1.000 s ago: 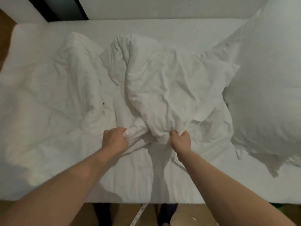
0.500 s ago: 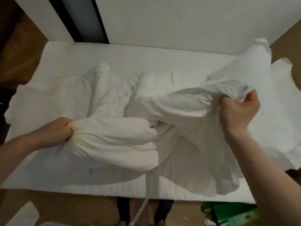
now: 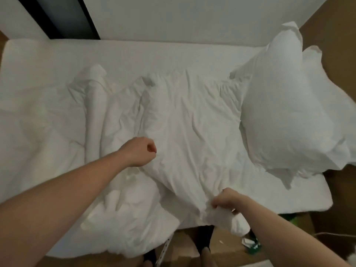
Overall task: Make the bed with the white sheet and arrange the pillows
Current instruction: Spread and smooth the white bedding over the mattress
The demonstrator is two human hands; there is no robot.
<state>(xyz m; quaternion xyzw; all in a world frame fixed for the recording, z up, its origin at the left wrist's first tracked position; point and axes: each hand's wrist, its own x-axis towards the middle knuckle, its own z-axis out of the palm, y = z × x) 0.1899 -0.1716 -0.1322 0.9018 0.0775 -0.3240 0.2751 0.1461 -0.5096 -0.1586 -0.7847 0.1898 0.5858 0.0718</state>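
item: bed-making, early stage. white sheet (image 3: pixel 188 120) lies bunched and creased across the middle of the mattress (image 3: pixel 134 54), with rolled folds toward the left and a heaped portion spilling over the near edge; the far strip and the near right corner of the mattress are bare. judged state: sheet not yet spread or squared, no edge tucked, most of the work outstanding. pillows: one large pillow (image 3: pixel 285 112) rests tilted at the right end, a second pillow (image 3: pixel 327 105) just behind it and overhanging the mattress edge; neither looks placed in a final position. left hand (image 3: pixel 139 151): fingers curled into a fist on the cloth near the centre fold; whether it pinches any fabric cannot be told. right hand (image 3: pixel 225 199): fingers pinching a gathered bit of sheet at the near edge. remaining, by judgement: draw the sheet flat to all corners, smooth it, then set the pillows. writing and brands: none legible; a green package (image 3: pixel 252 245) on the floor shows print too blurred to read.
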